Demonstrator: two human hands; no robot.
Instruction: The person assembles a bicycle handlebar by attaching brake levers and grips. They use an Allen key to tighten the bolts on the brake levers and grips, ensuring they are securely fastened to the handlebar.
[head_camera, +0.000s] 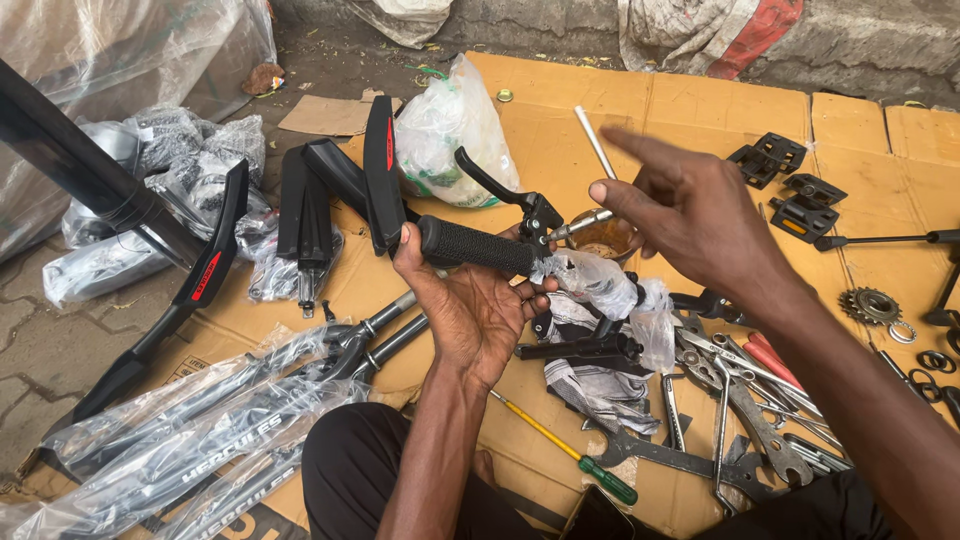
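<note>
My left hand (462, 305) lies palm up and grips a handlebar end by its black rubber grip (475, 245), with a black brake lever (500, 185) clamped beside it. A plastic-wrapped part of the bar (600, 285) trails to the right. My right hand (690, 215) hovers just right of the lever clamp, fingers pinched on a thin silver tool (585, 222) whose tip meets the clamp. A white rod (595, 142) shows behind the fingers.
Flattened cardboard (700, 110) covers the ground. Wrenches and pliers (740, 400) lie at the right with a green-handled screwdriver (585, 465), black pedals (790, 185), a freewheel sprocket (872, 305), black mudguards (205, 275) and plastic-wrapped frame tubes (190, 440).
</note>
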